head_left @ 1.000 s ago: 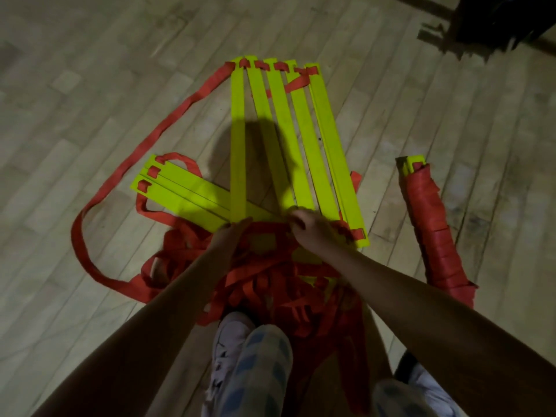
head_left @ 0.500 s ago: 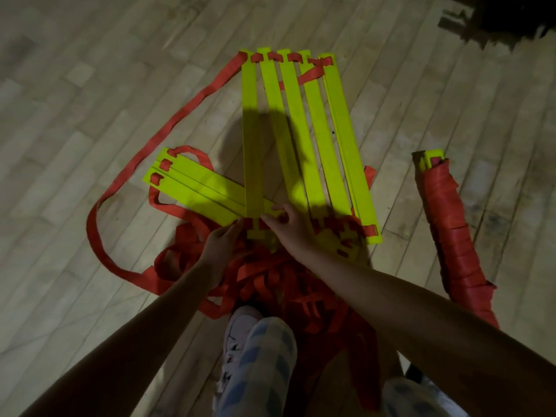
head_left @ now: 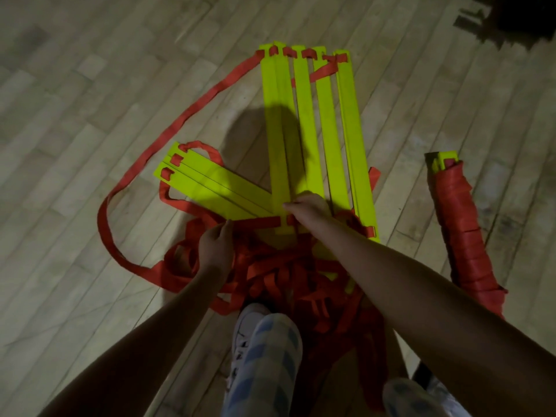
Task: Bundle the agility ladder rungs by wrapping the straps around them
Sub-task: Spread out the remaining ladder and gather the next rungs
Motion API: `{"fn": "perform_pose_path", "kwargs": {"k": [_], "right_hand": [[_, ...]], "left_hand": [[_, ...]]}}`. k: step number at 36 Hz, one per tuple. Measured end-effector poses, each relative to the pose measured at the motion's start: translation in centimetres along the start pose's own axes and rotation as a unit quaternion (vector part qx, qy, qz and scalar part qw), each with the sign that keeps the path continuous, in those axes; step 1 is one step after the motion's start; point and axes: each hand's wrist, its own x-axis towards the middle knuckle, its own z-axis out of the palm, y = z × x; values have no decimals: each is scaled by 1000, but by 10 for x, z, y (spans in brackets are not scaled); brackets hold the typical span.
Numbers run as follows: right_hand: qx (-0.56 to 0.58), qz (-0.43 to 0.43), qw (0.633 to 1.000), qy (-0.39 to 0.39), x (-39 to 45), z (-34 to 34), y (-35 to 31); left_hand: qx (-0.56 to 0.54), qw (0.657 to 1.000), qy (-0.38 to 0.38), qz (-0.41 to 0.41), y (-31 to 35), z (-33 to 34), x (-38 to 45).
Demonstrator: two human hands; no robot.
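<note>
1. We see the main fan of yellow rungs [head_left: 313,127] lying on the wooden floor [head_left: 90,115] straight ahead of our hands, long axes running away from us, far ends joined by short red links.
2. A second group of rungs [head_left: 210,183] lies crosswise, pointing away to the left, its near end tucked under the fan just beside our hands.
3. The right hand [head_left: 310,206] rests on the near ends of the fan and is the closer hand to it; whether its fingers pinch a rung or only press, we cannot tell.
4. The left hand [head_left: 215,245] pinches a taut run of red strap [head_left: 255,221] that stretches rightward to a rung end under the right hand. The hands stand near one another, apart.
5. The loose strap pile [head_left: 285,272] sits between the rungs and our shoe [head_left: 249,323]; a finished wrapped bundle [head_left: 460,224] lies well apart to the right.
6. We judge that the coming move turns on the strap running across the rungs' long axis.
7. Against the earlier frames, the two leftmost rungs of the fan now lie closed together, and the left hand has drawn a strap run out sideways.
</note>
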Motion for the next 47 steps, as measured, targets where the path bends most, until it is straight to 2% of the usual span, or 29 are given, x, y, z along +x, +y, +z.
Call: {"fn": "perform_pose_path", "kwargs": {"k": [5,9,11,15,20,26,31,35,37,38,41,43,44,47], "right_hand": [[-85,5,996,33,7,7,2],[-216,-42,973,70,-3,17,2],[-244,-69,963,96,-10,25,3],[-242,-104,959,105,-16,40,9],[-239,-74,965,76,-12,39,10],[-310,-63,944,91,-8,39,3],[-342,-92,931,88,-2,36,0],[-268,-109,956,38,2,37,5],[-191,-143,971,12,3,29,15],[-178,-171,969,31,1,20,21],[-188,-238,935,184,-1,-16,39],[-212,-239,919,231,0,-41,50],[-235,-224,922,209,0,-51,55],[-315,-214,923,50,-4,-69,75]], "left_hand": [[3,999,37,7,-7,6,-10],[-23,999,5,-28,-7,15,-13],[-25,999,-14,-25,-4,19,-19],[-45,998,-28,-42,-7,20,-20],[-84,994,-12,-65,-15,16,-21],[-110,988,-31,-101,-18,14,-25],[-97,991,39,-78,-21,8,-17],[-96,989,63,-98,-24,9,-11],[-51,992,61,-103,-28,4,-4],[-4,994,51,-92,-30,2,1],[182,983,11,-25,-32,-4,13],[263,964,18,24,-20,-3,15],[277,959,26,46,-12,0,15],[252,961,33,109,9,14,20]]}}
